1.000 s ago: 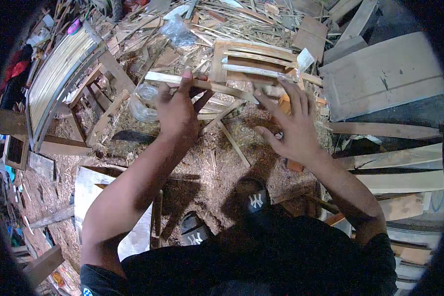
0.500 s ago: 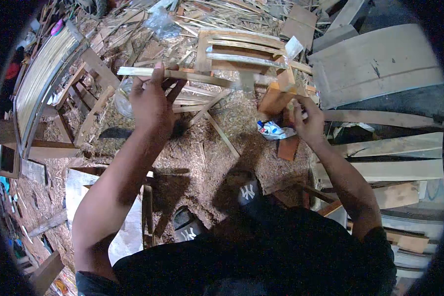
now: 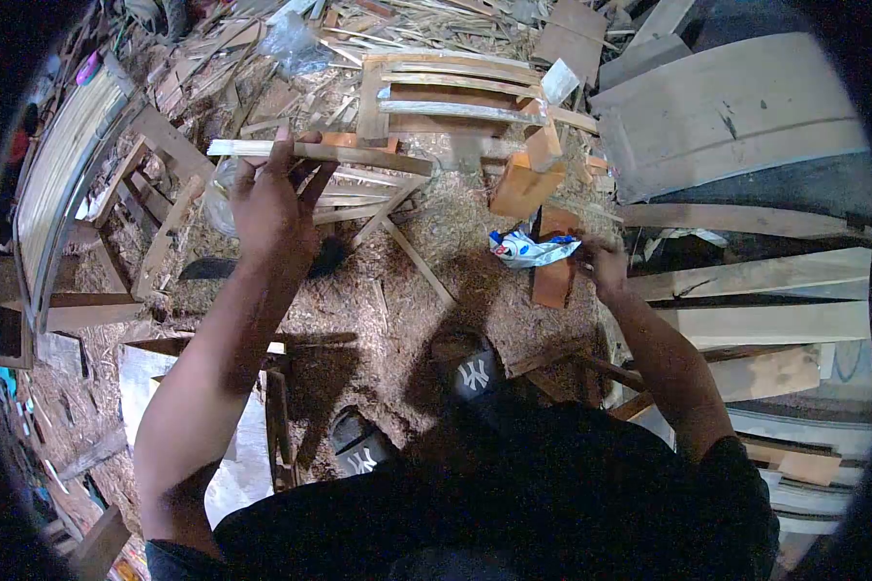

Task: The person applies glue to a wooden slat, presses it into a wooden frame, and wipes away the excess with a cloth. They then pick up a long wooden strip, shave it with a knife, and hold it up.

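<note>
My left hand (image 3: 276,208) is closed around a thin wooden strip (image 3: 358,155), held level above the shavings-covered floor. The strip's left end is pale and its right part is darker. On the right, my right hand (image 3: 606,263) has its fingers closed at the edge of a crumpled white and blue plastic packet (image 3: 538,252). That packet lies across a reddish-brown wooden piece (image 3: 552,286). Just beyond it stands an orange-brown wooden block (image 3: 526,184).
A slatted wooden frame (image 3: 460,97) lies ahead, with scrap strips behind it. Long boards (image 3: 756,271) and a broad panel (image 3: 731,116) line the right side. A curved slatted piece (image 3: 68,184) stands at left. A pale wooden box (image 3: 242,465) is beside my left forearm.
My right hand has moved down to the packet's edge, and the packet looks more stretched out. My left hand keeps hold of the wooden strip. The view has shifted slightly.
</note>
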`<state>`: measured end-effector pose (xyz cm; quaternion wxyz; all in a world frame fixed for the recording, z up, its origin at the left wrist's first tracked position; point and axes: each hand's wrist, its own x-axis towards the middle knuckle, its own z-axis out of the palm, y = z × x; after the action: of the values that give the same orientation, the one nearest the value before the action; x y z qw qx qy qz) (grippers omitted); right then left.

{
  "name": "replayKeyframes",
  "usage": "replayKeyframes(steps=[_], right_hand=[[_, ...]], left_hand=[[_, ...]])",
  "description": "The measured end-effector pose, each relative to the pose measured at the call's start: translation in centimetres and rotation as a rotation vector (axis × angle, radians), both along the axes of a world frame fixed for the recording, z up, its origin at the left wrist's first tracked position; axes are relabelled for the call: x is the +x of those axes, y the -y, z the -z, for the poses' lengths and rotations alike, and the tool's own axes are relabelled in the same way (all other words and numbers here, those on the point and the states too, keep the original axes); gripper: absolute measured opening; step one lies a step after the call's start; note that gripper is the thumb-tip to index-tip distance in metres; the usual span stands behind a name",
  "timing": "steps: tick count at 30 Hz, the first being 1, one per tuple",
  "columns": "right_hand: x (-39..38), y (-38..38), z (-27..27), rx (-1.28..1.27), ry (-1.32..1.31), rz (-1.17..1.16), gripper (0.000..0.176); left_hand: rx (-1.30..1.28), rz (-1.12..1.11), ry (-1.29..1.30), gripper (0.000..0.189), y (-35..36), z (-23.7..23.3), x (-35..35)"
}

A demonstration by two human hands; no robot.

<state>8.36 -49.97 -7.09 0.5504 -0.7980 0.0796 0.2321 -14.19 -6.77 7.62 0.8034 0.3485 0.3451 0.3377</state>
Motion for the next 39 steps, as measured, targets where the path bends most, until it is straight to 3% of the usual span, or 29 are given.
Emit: replayKeyframes(steps=[2, 6, 9, 11, 14, 15, 17, 18, 20, 24, 26, 27, 29, 33, 35, 39], right_hand=[[-0.8, -1.0, -0.9, 0.045, -0.100, 0.058, 0.024], [-1.2, -1.0, 0.4, 0.002, -0.042, 0.082, 0.018], [-1.0, -0.4, 0.5, -0.040, -0.097, -0.052, 0.026], [-0.2, 1.0, 3.4, 0.042, -0.044, -0.030, 0.024], [-0.8, 0.3, 3.2, -0.015, 0.060, 0.055, 0.020], [0.5, 2.0, 5.7, -0.015, 0.060, 0.055, 0.020], [4.1, 6.9, 13.1, -0.228, 0.386, -0.197, 0.018], [3.1, 5.4, 10.9, -0.228, 0.387, -0.197, 0.018], [-0.4, 0.5, 3.3, 0.004, -0.005, 0.140, 0.022], [0.4, 1.5, 5.0, -0.229, 0.220, -0.015, 0.022], [-1.2, -0.5, 2.1, -0.009, 0.168, 0.005, 0.019], [-1.1, -0.3, 2.5, -0.009, 0.167, 0.005, 0.019], [-0.7, 0.6, 3.9, 0.251, 0.261, 0.003, 0.015], [-0.7, 0.3, 2.7, 0.269, 0.165, -0.046, 0.018], [-1.5, -0.7, 0.7, -0.258, 0.400, -0.199, 0.021], [-0.6, 0.6, 2.6, -0.379, 0.655, -0.242, 0.023]], left_hand=[[-0.023, -0.025, -0.014, 0.020, 0.1, -0.1, 0.2], [0.003, 0.000, 0.006, 0.018, -0.1, 0.2, 0.2], [-0.022, -0.026, -0.007, 0.019, 0.1, 0.0, 0.4], [-0.035, -0.042, -0.013, 0.021, 0.0, 0.2, 0.4], [-0.024, -0.007, 0.040, 0.015, -0.4, 1.0, 0.1], [-0.016, -0.008, 0.032, 0.017, -0.4, 1.0, 0.2], [-0.008, -0.009, 0.025, 0.018, -0.3, 0.8, 0.2], [-0.010, 0.002, 0.010, 0.020, -0.1, 0.5, 0.1], [-0.011, 0.011, -0.004, 0.022, 0.0, 0.5, 0.0], [-0.027, 0.043, -0.036, 0.025, 0.1, 0.0, -0.3], [-0.059, 0.046, -0.071, 0.025, 0.1, 0.0, -0.3], [-0.028, 0.049, -0.045, 0.025, 0.0, 0.4, -0.3], [0.004, 0.053, -0.019, 0.025, -0.2, 1.0, -0.3], [0.018, 0.051, -0.030, 0.021, 0.1, 0.4, -0.2], [0.008, 0.042, -0.082, 0.019, 0.1, 0.3, -0.1], [0.001, 0.072, -0.010, 0.018, 0.0, 0.7, -0.2]])
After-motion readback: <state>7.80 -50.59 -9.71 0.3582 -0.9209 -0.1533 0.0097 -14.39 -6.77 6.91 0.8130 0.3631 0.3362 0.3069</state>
